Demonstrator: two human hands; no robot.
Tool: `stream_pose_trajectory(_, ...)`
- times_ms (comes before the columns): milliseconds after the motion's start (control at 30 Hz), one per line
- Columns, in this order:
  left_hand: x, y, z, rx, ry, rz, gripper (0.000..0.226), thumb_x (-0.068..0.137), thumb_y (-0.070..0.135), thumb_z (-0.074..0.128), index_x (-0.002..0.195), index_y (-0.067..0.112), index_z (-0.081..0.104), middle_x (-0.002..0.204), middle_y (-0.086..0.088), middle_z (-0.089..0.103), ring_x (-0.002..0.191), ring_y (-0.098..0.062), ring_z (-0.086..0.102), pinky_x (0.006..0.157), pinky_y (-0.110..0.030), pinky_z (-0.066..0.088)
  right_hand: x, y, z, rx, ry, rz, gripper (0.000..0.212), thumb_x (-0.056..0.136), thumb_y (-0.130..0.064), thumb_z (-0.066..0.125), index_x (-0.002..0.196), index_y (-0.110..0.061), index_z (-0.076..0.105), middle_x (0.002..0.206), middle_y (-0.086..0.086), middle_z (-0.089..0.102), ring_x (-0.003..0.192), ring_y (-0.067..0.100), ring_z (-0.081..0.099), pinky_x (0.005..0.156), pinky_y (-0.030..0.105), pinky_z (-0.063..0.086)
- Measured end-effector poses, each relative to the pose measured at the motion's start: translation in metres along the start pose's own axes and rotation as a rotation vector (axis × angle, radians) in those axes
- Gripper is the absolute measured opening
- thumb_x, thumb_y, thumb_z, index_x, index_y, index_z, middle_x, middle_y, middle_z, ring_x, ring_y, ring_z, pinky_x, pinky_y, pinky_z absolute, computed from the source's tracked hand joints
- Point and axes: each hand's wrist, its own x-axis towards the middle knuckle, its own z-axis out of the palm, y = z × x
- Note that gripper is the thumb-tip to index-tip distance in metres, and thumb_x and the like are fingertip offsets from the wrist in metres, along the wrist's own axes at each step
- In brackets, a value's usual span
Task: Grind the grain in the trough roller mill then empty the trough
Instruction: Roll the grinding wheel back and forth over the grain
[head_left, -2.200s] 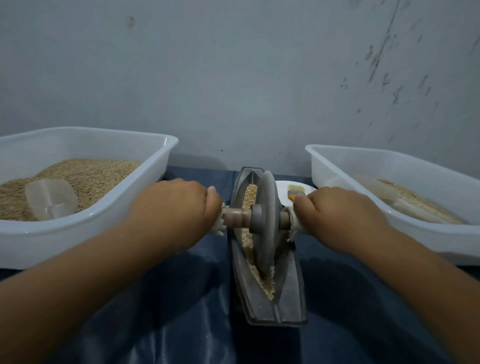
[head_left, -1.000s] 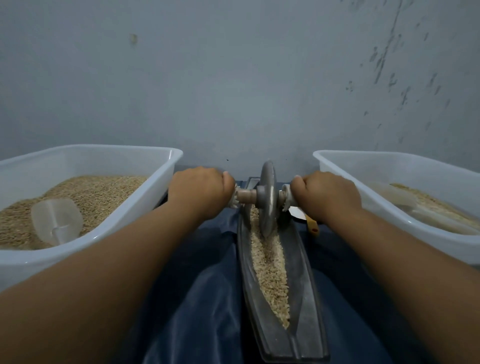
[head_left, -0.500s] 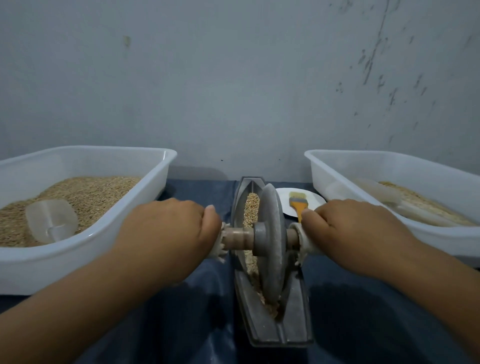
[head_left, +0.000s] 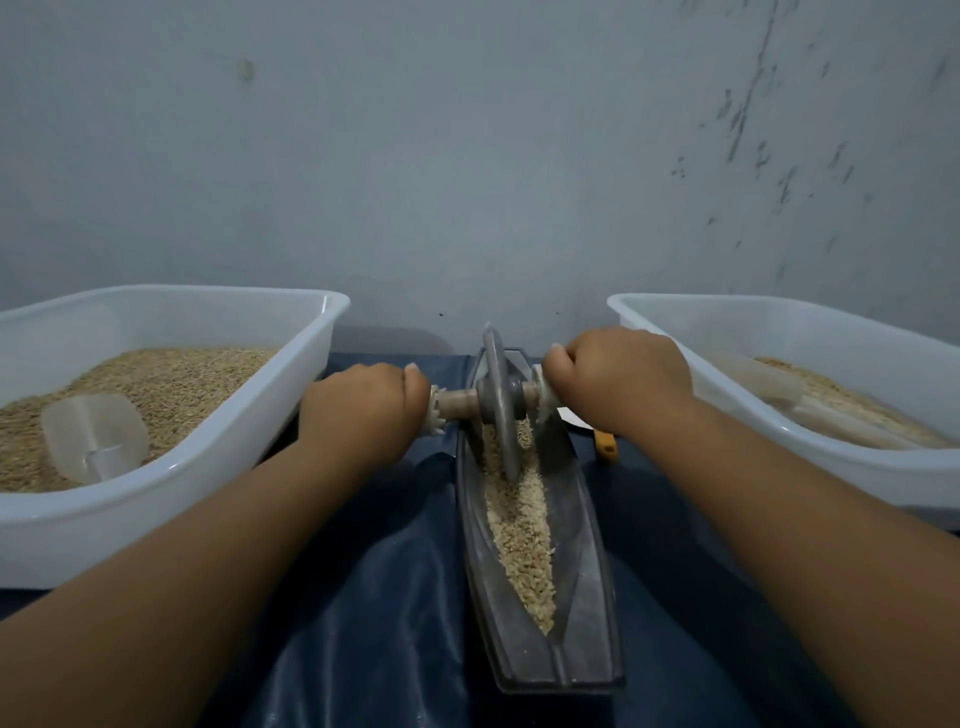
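A long grey metal trough (head_left: 582, 571) lies lengthwise on the dark blue cloth in the middle. Crushed tan grain (head_left: 519, 530) fills its groove. A grey roller wheel (head_left: 500, 400) stands upright near the trough's far end on a wooden axle (head_left: 457, 406). My left hand (head_left: 358, 415) grips the axle's left handle. My right hand (head_left: 618, 384) grips the right handle. Both arms are stretched forward. The handles themselves are hidden inside my fists.
A white tub (head_left: 171, 488) of whole grain with a clear scoop (head_left: 93, 436) stands at the left. Another white tub (head_left: 810, 457) with grain and a clear scoop stands at the right. An orange brush handle (head_left: 605, 444) and a white plate edge peek out beneath my right wrist.
Half a second ago the wheel sat near the trough's near end; both hands have pushed it away to the far end, uncovering the grain along the groove.
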Motion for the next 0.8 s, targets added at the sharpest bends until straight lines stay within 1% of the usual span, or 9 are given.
stream_pose_trajectory(100, -0.008, 0.000, -0.011, 0.014, -0.006, 0.075, 0.055, 0.090, 0.026, 0.055, 0.132, 0.007, 0.025, 0.106, -0.008, 0.057, 0.085, -0.026, 0.058, 0.061, -0.034, 0.045, -0.015, 0.003, -0.009, 0.021, -0.052, -0.002, 0.047, 0.091, -0.041, 0.030, 0.053, -0.017, 0.045, 0.054, 0.003, 0.047, 0.050, 0.018, 0.044, 0.048, 0.027, 0.023)
stream_pose_trajectory(233, -0.035, -0.006, -0.042, -0.002, -0.023, 0.212, 0.057, 0.088, 0.030, 0.058, 0.119, 0.011, 0.014, 0.102, -0.006, 0.054, 0.076, -0.022, 0.049, 0.063, -0.033, 0.046, -0.049, 0.006, -0.032, -0.046, -0.191, -0.107, 0.029, 0.094, -0.030, 0.040, 0.071, -0.014, 0.043, 0.070, 0.004, 0.049, 0.064, 0.021, 0.049, 0.050, 0.029, 0.034)
stream_pose_trajectory(300, -0.053, -0.009, -0.050, -0.024, 0.014, 0.253, 0.059, 0.087, 0.028, 0.057, 0.117, 0.009, 0.010, 0.097, -0.007, 0.053, 0.071, -0.022, 0.043, 0.058, -0.033, 0.042, -0.065, 0.007, -0.048, -0.008, -0.212, -0.090, 0.040, 0.097, -0.038, 0.034, 0.065, -0.016, 0.046, 0.063, 0.001, 0.049, 0.059, 0.016, 0.048, 0.049, 0.029, 0.031)
stream_pose_trajectory(400, -0.071, -0.015, -0.060, -0.137, 0.131, 0.346, 0.073, 0.059, 0.018, 0.081, 0.107, 0.003, 0.028, 0.067, -0.012, 0.051, 0.049, -0.024, 0.044, 0.041, -0.032, 0.041, -0.077, 0.008, -0.063, -0.030, -0.189, -0.072, 0.049, 0.095, -0.044, 0.032, 0.054, -0.017, 0.041, 0.053, 0.002, 0.044, 0.051, 0.015, 0.043, 0.046, 0.029, 0.023)
stream_pose_trajectory(467, -0.071, -0.015, -0.057, -0.166, 0.209, 0.326, 0.075, 0.044, 0.009, 0.086, 0.099, -0.003, 0.037, 0.054, -0.014, 0.048, 0.038, -0.028, 0.044, 0.035, -0.030, 0.038, -0.076, 0.006, -0.063, -0.055, -0.150, -0.077, 0.048, 0.095, -0.042, 0.032, 0.056, -0.017, 0.041, 0.053, 0.002, 0.044, 0.052, 0.016, 0.043, 0.046, 0.029, 0.022)
stream_pose_trajectory(533, -0.063, -0.011, -0.048, -0.126, 0.105, 0.287, 0.064, 0.061, 0.012, 0.081, 0.111, -0.006, 0.045, 0.068, -0.016, 0.058, 0.050, -0.032, 0.054, 0.043, -0.036, 0.047, -0.067, 0.003, -0.051, -0.103, -0.108, -0.091, 0.044, 0.096, -0.039, 0.030, 0.061, -0.017, 0.043, 0.058, 0.000, 0.046, 0.055, 0.017, 0.044, 0.047, 0.028, 0.024)
stream_pose_trajectory(600, -0.049, -0.003, -0.034, -0.043, 0.045, 0.160, 0.049, 0.088, 0.021, 0.058, 0.129, 0.003, 0.037, 0.096, -0.011, 0.061, 0.077, -0.030, 0.060, 0.060, -0.036, 0.051, -0.052, 0.000, -0.034, -0.110, -0.093, -0.085, 0.042, 0.094, -0.037, 0.028, 0.061, -0.017, 0.043, 0.061, 0.000, 0.046, 0.056, 0.017, 0.043, 0.047, 0.028, 0.023)
stream_pose_trajectory(633, -0.041, -0.001, -0.029, -0.003, 0.042, 0.124, 0.047, 0.093, 0.023, 0.050, 0.133, 0.006, 0.032, 0.104, -0.009, 0.059, 0.084, -0.028, 0.059, 0.063, -0.034, 0.049, -0.043, 0.000, -0.026, -0.068, -0.066, -0.054, 0.045, 0.094, -0.039, 0.028, 0.057, -0.017, 0.044, 0.059, 0.000, 0.047, 0.053, 0.017, 0.041, 0.047, 0.027, 0.021)
stream_pose_trajectory(800, 0.000, 0.000, -0.014, 0.035, 0.047, 0.049, 0.042, 0.091, 0.022, 0.051, 0.129, 0.007, 0.040, 0.100, -0.008, 0.061, 0.078, -0.027, 0.058, 0.055, -0.033, 0.035, -0.012, 0.003, 0.002, 0.036, 0.046, 0.056, 0.050, 0.092, -0.038, 0.031, 0.049, -0.016, 0.043, 0.051, 0.002, 0.043, 0.048, 0.016, 0.037, 0.047, 0.027, 0.020)
